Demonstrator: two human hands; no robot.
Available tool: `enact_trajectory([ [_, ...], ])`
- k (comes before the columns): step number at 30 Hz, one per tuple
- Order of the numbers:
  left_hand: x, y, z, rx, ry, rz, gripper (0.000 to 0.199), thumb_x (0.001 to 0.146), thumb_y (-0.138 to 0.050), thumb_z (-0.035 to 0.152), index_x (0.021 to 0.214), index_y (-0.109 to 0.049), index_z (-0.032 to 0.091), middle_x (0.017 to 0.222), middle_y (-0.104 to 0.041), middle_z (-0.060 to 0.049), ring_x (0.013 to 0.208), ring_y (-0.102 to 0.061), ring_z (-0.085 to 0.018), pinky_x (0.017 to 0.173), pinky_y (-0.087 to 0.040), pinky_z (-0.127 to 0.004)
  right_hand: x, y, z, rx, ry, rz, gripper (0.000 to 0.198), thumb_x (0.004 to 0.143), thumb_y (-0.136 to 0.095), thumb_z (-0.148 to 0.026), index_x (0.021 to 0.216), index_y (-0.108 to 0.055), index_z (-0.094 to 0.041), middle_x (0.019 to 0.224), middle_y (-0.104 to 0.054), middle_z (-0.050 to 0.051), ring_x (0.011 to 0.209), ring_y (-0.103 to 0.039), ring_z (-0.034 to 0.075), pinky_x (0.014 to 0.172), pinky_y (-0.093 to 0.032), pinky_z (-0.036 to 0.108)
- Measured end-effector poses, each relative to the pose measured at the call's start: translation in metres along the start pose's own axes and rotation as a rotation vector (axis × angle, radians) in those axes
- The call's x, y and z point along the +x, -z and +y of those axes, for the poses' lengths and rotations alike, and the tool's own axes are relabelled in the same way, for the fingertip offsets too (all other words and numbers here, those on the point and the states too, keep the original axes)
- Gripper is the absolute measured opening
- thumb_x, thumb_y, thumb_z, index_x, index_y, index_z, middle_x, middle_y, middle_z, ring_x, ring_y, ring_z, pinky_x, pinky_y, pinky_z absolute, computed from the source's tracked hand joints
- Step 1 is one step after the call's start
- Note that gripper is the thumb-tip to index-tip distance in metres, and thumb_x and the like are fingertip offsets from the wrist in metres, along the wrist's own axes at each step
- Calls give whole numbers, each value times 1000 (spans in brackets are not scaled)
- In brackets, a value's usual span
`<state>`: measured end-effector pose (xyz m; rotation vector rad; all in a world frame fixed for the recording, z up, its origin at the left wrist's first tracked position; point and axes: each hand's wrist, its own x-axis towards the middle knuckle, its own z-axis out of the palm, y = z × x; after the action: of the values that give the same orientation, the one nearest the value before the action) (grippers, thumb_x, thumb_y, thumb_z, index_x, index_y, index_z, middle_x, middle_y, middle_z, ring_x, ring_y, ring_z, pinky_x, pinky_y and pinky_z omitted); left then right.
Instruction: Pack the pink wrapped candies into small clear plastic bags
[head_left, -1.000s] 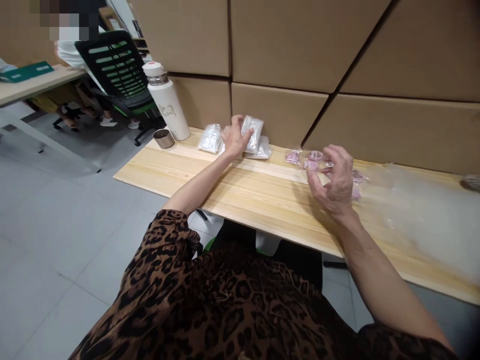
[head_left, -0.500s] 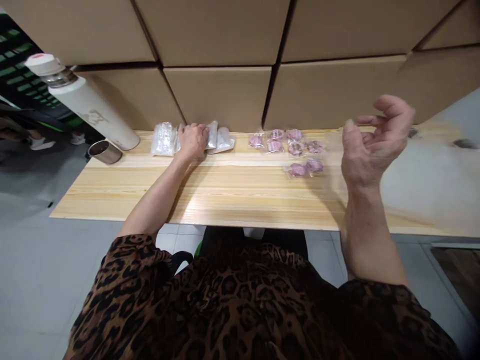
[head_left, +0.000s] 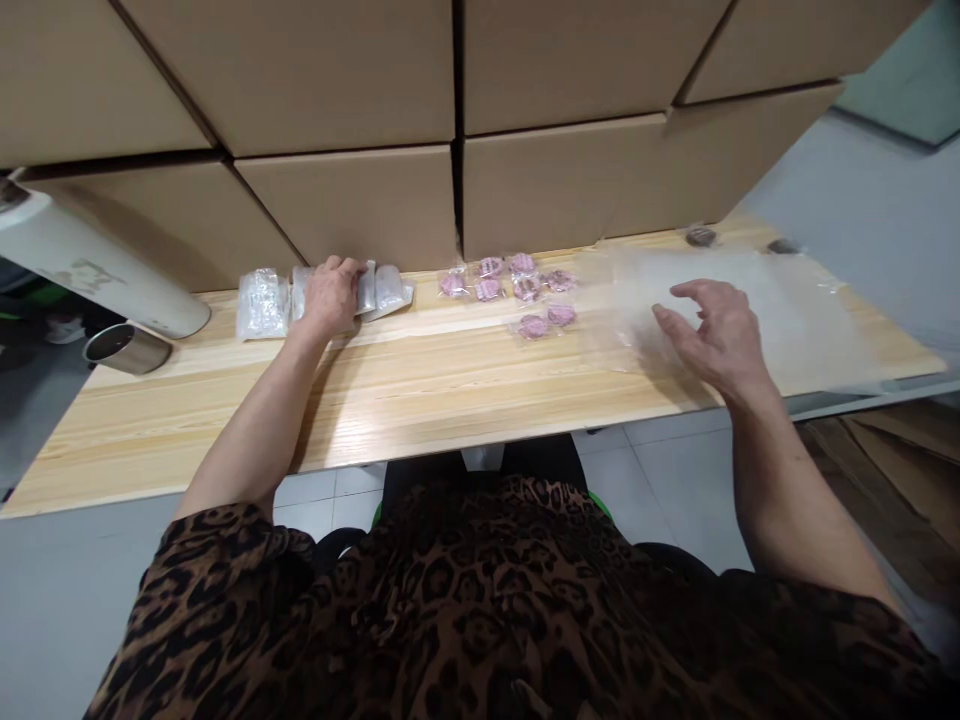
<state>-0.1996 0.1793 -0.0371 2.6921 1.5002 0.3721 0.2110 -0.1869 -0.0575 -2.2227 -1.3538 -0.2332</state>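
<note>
My left hand (head_left: 330,298) lies over a row of clear plastic packets (head_left: 262,305) at the back of the wooden table, its fingers curled down onto one of them. Part of that packet is hidden under the palm. My right hand (head_left: 716,335) hovers over a large translucent plastic sheet or bag (head_left: 810,320), thumb and forefinger apart, nothing visible between them. Between the hands lie several pink round pieces (head_left: 526,288) in clear wrappers. Two dark round wrapped pieces, one nearer (head_left: 700,236) and one farther right (head_left: 784,246), are by the sheet's back edge.
Stacked cardboard boxes (head_left: 352,205) form a wall along the table's back. A white bottle (head_left: 105,270) and a steel cup (head_left: 127,348) stand at the left end. Folded cardboard (head_left: 885,480) is below the table's right end.
My right hand has come down from its raised position to just above the plastic sheet. The left hand stays on the packets. The view has turned to the right.
</note>
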Motion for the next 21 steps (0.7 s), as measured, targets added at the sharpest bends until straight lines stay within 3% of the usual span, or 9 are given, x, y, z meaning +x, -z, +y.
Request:
enact_trajectory([
  [3, 5, 4, 2, 62, -14, -75, 53, 104, -35, 29, 142, -71, 25, 143, -73, -18, 137, -66, -39, 116, -48, -57, -18, 3, 0, -56, 70, -96, 48, 105, -55, -38, 140, -67, -7, 151, -67, 31, 147, -57, 39, 129, -39, 56],
  [7, 6, 16, 7, 126, 14, -94, 52, 104, -38, 32, 146, -68, 25, 148, -73, -19, 142, -67, -41, 120, -43, -62, -28, 4, -5, -255, -29, -160, 61, 107, -54, -44, 151, -61, -2, 162, -56, 36, 140, -54, 46, 114, -44, 60],
  [9, 1, 23, 9, 113, 12, -59, 54, 105, -37, 33, 151, -64, 26, 149, -73, -17, 144, -66, -40, 126, -38, -67, -28, 4, -8, -326, -53, -207, 56, 109, -54, -44, 144, -65, -2, 151, -64, 36, 129, -58, 44, 105, -47, 55],
  [12, -13, 33, 13, 39, -1, 54, 54, 106, -38, 43, 153, -62, 31, 157, -70, -9, 150, -59, -40, 133, -29, -72, -26, 3, -11, -404, -29, -284, 41, 111, -43, -30, 118, -75, -5, 127, -75, 33, 115, -64, 38, 98, -48, 48],
  [15, -29, 39, 22, -64, -74, 213, 51, 106, -42, 52, 151, -61, 38, 168, -62, 1, 158, -51, -38, 139, -25, -70, -25, 5, -15, -427, -62, -266, 44, 110, -35, -19, 109, -77, -7, 125, -76, 32, 116, -66, 38, 97, -48, 45],
  [18, -44, 41, 42, -143, -178, 264, 52, 104, -49, 48, 153, -61, 36, 173, -57, -5, 165, -44, -38, 138, -27, -68, -23, 9, -18, -386, -116, -261, 40, 113, -46, -34, 118, -76, -8, 132, -75, 31, 121, -66, 39, 96, -46, 45],
  [21, -58, 36, 71, -195, -288, 241, 52, 105, -51, 42, 155, -62, 32, 171, -58, -12, 167, -42, -40, 137, -28, -70, -19, 13, -23, -408, -154, -389, 43, 112, -56, -46, 117, -74, -8, 128, -76, 31, 112, -69, 37, 87, -43, 42],
])
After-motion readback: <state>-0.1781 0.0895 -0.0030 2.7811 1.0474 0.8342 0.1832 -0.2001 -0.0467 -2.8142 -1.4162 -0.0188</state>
